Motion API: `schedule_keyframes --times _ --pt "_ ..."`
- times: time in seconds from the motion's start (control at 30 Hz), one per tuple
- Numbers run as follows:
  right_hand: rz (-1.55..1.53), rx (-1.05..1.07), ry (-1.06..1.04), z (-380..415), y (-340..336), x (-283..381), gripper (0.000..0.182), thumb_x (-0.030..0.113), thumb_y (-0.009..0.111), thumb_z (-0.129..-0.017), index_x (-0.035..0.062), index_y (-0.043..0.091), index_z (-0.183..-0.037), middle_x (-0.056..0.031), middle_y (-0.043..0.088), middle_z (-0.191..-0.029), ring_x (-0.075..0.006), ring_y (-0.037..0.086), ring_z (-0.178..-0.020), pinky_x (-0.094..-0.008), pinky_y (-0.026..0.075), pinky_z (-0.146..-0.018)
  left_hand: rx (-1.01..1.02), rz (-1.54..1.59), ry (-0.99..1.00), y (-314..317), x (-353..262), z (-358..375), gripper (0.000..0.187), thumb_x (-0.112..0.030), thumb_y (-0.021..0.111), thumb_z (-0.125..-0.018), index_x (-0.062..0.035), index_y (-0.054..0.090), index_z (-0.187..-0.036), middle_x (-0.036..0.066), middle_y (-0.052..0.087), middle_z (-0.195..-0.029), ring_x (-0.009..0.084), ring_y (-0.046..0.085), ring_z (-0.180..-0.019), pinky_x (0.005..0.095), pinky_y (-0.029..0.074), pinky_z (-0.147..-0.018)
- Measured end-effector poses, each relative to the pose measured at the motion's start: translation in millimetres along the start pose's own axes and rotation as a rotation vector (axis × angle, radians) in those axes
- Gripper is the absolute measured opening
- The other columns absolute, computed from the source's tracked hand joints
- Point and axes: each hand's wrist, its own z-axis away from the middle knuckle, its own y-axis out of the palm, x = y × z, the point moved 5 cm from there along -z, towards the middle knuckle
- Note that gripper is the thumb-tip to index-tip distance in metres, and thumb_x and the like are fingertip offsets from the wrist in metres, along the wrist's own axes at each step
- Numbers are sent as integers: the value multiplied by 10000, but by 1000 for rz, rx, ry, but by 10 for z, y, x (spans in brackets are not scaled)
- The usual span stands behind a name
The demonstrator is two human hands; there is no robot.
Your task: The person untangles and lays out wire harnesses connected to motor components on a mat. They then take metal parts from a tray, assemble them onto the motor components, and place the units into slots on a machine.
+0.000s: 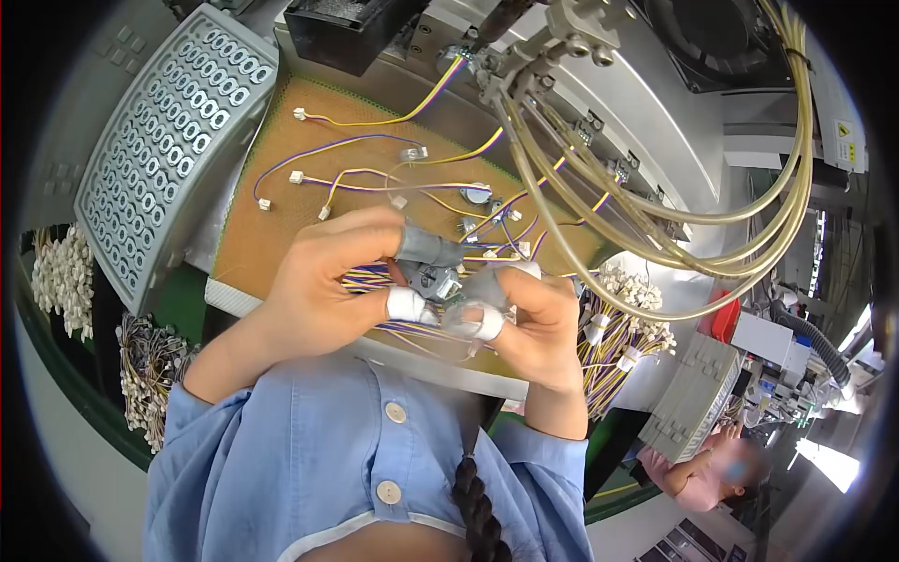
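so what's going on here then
A person in a blue shirt has both hands together over a brown mat. The left hand pinches a small metal part; the right hand is right beside it, though its exact grip is unclear. More wired parts lie on the mat. A grey tray of round metal pieces stands to the left, and a bundle of wires with white connectors sits to the right.
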Motion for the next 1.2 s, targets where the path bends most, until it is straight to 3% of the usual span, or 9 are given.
schedule_keyframes --times 0.3,0.37,0.6,0.67,0.77,0.87,0.93,1.03,1.2 --pt "-286 217 347 110 -73 -88 119 78 656 -762 -33 612 -759 -41 588 -624 -71 524 -514 -207 388 -436 133 -95 158 118 -46 -83 300 47 628 -577 6 659 -872 101 616 -835 195 595 -699 266 455 -600" --pt "-522 159 500 123 -68 -152 133 73 653 -759 -42 616 -816 -58 599 -652 -89 544 -522 -218 432 -443 -84 -420 371 142 -147 -28 265 41 629 -551 6 656 -812 103 614 -829 199 595 -677 269 449 -557" --pt "-504 186 416 116 -94 -360 126 93 690 -741 -6 643 -803 -37 618 -658 -70 562 -546 -204 453 -466 121 -502 532 145 -305 -189 194 37 598 -546 8 584 -738 76 535 -711 231 542 -551 295 432 -466" --pt "-505 197 378 150 -100 -395 158 89 689 -739 -10 628 -844 -36 614 -682 -84 579 -572 -215 466 -494 242 -349 371 172 -201 -268 200 19 618 -550 11 594 -748 92 538 -785 241 557 -665 313 449 -556" --pt "-521 235 455 296 -19 -429 524 191 714 -654 -42 550 -1094 -111 604 -1005 -158 564 -890 -304 441 -808 210 -281 443 225 -196 -307 281 -13 658 -579 6 599 -854 111 529 -887 253 540 -819 314 445 -681" --pt "-619 -371 342 339 -304 -471 389 297 604 -795 -41 560 -984 -132 605 -858 -161 599 -651 -240 489 -517 15 -370 241 84 -123 -122 445 -53 693 -617 -10 549 -1036 96 523 -987 212 506 -937 300 418 -759" --pt "-1121 -751 166 429 -554 -805 357 299 531 -858 -36 538 -980 -158 592 -795 -138 555 -485 -219 432 -354 -155 84 110 -274 138 52 556 -82 693 -667 -24 463 -1170 64 531 -1031 169 511 -931 270 416 -768" --pt "-910 -780 256 396 -775 -881 416 356 526 -847 -42 541 -966 -92 572 -629 -139 489 -401 -260 474 -383 -408 -303 45 -1023 248 188 567 -96 671 -715 -5 430 -1220 42 542 -1041 119 504 -904 255 415 -768" --pt "-966 -725 138 81 -777 -764 317 289 488 -886 -12 532 -974 -129 591 -711 -116 519 -473 -233 468 -407 -665 -787 -55 -2649 645 625 504 -83 595 -790 16 418 -1252 51 553 -1062 98 504 -868 224 409 -771"
